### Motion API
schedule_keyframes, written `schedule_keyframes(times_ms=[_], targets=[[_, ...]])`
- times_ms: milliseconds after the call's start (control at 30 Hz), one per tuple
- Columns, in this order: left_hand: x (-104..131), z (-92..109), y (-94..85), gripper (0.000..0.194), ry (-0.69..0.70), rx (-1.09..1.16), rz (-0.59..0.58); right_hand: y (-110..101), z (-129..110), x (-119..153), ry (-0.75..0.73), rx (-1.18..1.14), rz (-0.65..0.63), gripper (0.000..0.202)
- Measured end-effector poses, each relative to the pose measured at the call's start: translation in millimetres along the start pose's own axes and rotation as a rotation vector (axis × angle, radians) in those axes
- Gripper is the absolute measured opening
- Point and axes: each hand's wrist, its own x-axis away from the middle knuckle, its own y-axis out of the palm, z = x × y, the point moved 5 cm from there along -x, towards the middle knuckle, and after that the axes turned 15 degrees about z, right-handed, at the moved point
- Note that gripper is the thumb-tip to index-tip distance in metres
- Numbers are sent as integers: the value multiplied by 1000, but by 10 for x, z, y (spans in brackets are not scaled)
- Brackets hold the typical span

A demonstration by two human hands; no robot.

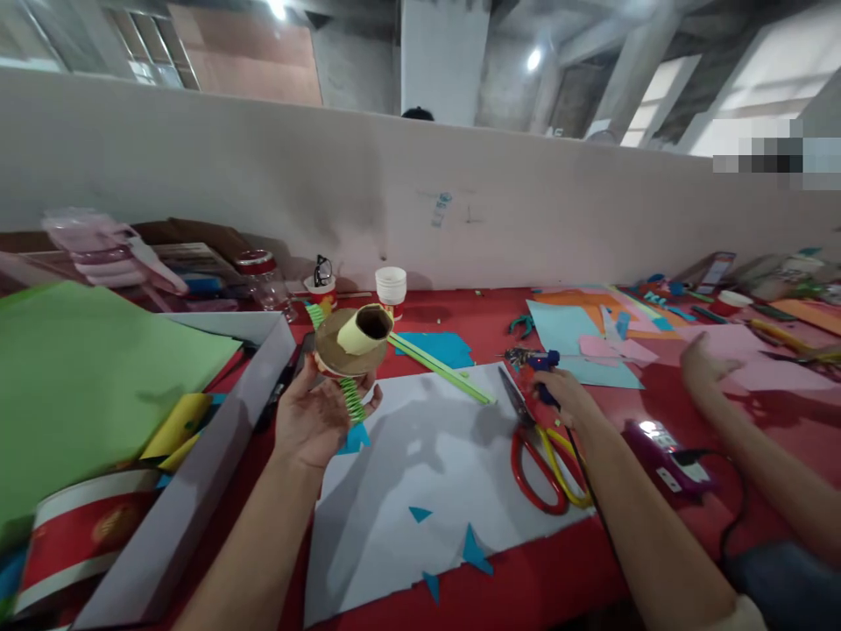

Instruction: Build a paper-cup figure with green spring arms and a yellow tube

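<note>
My left hand [321, 407] is closed around a paper-cup craft [351, 343], held up above the white sheet's left side. On it I see a brown cardboard disc with a short pale-yellow tube, and green accordion-folded paper strips [353, 400] sticking out on two sides. My right hand [565, 394] grips a blue glue gun [544, 364], its cord running down along my forearm. Just below the gun, scissors [540, 469] with red and yellow handles lie on the white sheet [407, 491]. Blue paper scraps [474, 552] are scattered along the sheet's front.
At left stands a white box [197, 491] with green paper and a red-and-white cup [85, 535]. Stacked paper cups [392, 287] stand at the back. A purple device [667, 460] sits at right, beside another person's hand [706, 364]. A partition [512, 210] rises behind the table.
</note>
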Motion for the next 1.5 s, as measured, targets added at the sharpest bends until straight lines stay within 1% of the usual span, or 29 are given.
schedule_keyframes(times_ms=[100,167,233,300,333,367,400,467,500,533,567,600,667,733,767,833,900,967,1033,1100,1200,1300,1400,1500], targets=[[-25,26,-16,30,23,-9,-14,-46,98,-83,-19,180,14,16],[-36,30,-20,28,18,-17,-27,-122,72,-106,-74,277,53,20],[-36,30,-13,26,6,-40,-33,-212,-33,-72,-151,341,106,22],[-25,49,3,22,31,-66,-32,-251,-215,51,-253,369,121,17],[-16,70,13,21,63,-80,-28,-233,-330,149,-316,362,99,11],[-7,96,19,21,104,-95,-17,-176,-470,277,-427,343,43,12],[4,126,19,21,149,-115,4,-96,-601,420,-508,275,-41,18],[32,190,14,17,237,-178,57,87,-811,693,-584,81,-199,25],[55,229,15,13,291,-223,80,164,-890,796,-614,1,-214,26],[88,274,29,9,357,-278,92,231,-941,869,-642,-58,-192,25],[132,320,62,10,433,-352,84,297,-956,912,-650,-104,-163,24],[185,361,116,15,511,-449,62,361,-938,927,-637,-145,-134,24],[296,408,276,27,660,-710,8,488,-819,901,-556,-216,-108,24],[368,392,473,30,767,-1002,-30,593,-647,845,-439,-285,-111,23],[378,366,569,28,809,-1116,-35,631,-565,820,-387,-315,-110,23],[347,277,740,27,871,-1262,-59,682,-435,785,-316,-350,-103,20],[262,159,837,28,912,-1352,-74,717,-356,766,-275,-365,-101,16],[165,60,842,31,930,-1378,-63,741,-304,745,-237,-383,-94,17],[96,16,783,34,930,-1319,-39,751,-253,709,-176,-420,-65,25],[76,14,720,35,944,-1268,-40,742,-200,657,-103,-465,-16,35],[108,34,686,42,1019,-1304,-77,696,-140,567,-8,-526,63,42],[145,45,684,50,1055,-1292,-91,632,-126,500,44,-576,120,43],[164,36,667,53,1058,-1254,-93,582,-142,486,63,-614,142,42],[186,44,656,57,1092,-1243,-78,559,-162,516,63,-641,142,43]])
